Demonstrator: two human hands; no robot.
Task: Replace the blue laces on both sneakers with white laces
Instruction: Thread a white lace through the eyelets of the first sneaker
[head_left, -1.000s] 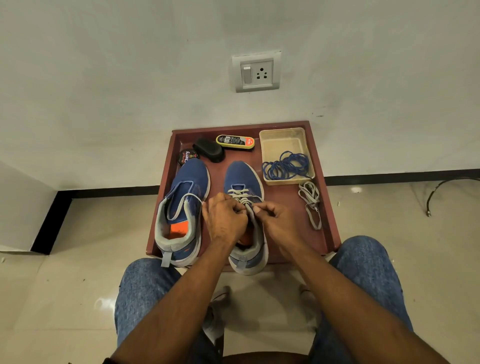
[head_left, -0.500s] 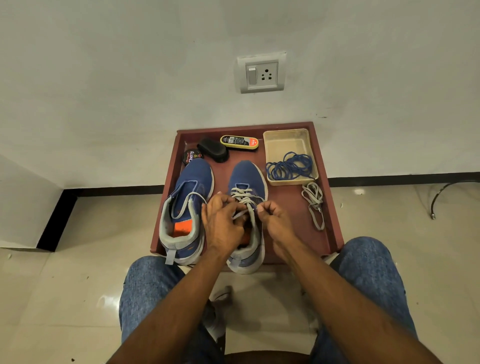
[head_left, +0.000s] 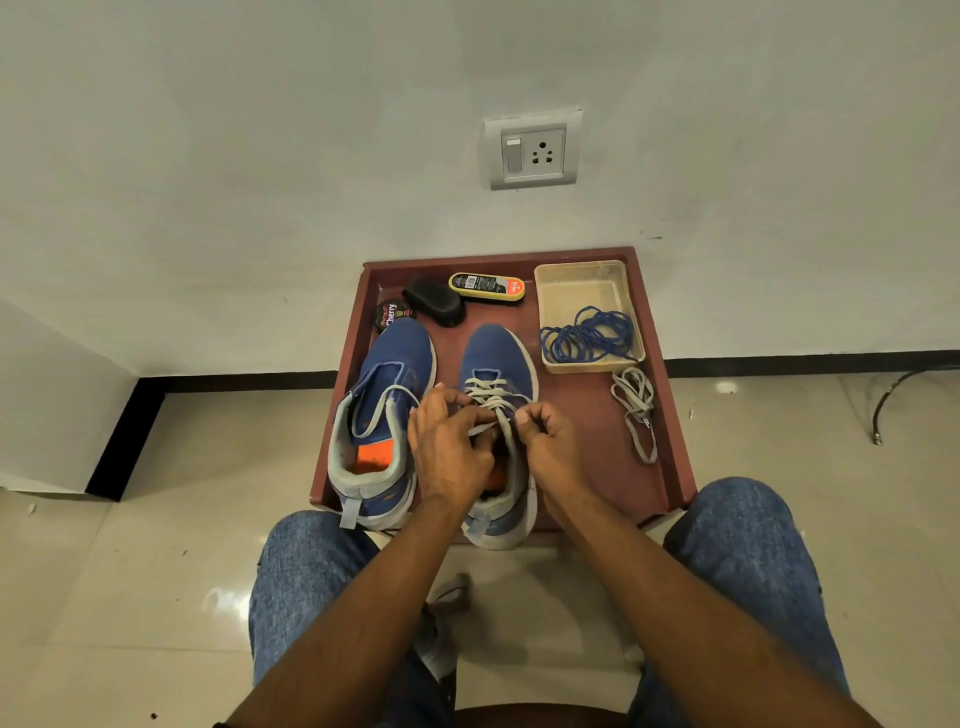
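Two blue sneakers stand side by side on a dark red tray, toes pointing toward the wall. The left sneaker has no lace, its tongue loose and an orange insole showing. The right sneaker carries a white lace crossed through its lower eyelets, both ends held above the tongue. The blue laces lie coiled in a beige tub. A second white lace lies loose just beside the tub

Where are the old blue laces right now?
The blue laces lie coiled in the beige tub at the tray's far right corner, just beyond the spare white lace.
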